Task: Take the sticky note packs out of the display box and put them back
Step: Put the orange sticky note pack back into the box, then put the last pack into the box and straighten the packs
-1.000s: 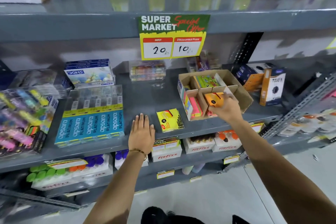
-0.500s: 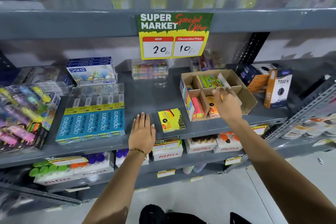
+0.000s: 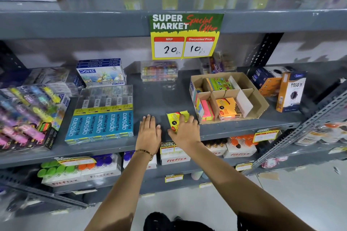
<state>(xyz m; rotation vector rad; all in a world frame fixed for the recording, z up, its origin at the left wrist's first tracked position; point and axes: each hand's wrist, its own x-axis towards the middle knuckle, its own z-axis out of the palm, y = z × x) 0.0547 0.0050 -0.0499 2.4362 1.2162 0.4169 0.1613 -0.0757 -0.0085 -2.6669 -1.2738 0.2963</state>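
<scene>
A brown cardboard display box (image 3: 260,104) with dividers stands on the grey middle shelf. Inside it lie an orange sticky note pack (image 3: 228,108), a pink pack (image 3: 206,109) on edge and a green pack (image 3: 219,83) in the back compartment. A yellow sticky note pack (image 3: 175,118) lies on the shelf left of the box. My right hand (image 3: 185,130) closes around that yellow pack, fingers over its near and right sides. My left hand (image 3: 149,133) rests flat on the shelf beside it, fingers together, holding nothing.
Blue Apsara pencil boxes (image 3: 101,124) lie to the left, with Doms boxes (image 3: 101,74) behind. Highlighter packs (image 3: 28,114) fill the far left. Trio boxes (image 3: 290,92) stand right of the display box. A price sign (image 3: 185,35) hangs from the upper shelf edge.
My right hand left the orange pack in the display box and moved left and down onto the yellow pack on the shelf. My left hand stayed flat on the shelf.
</scene>
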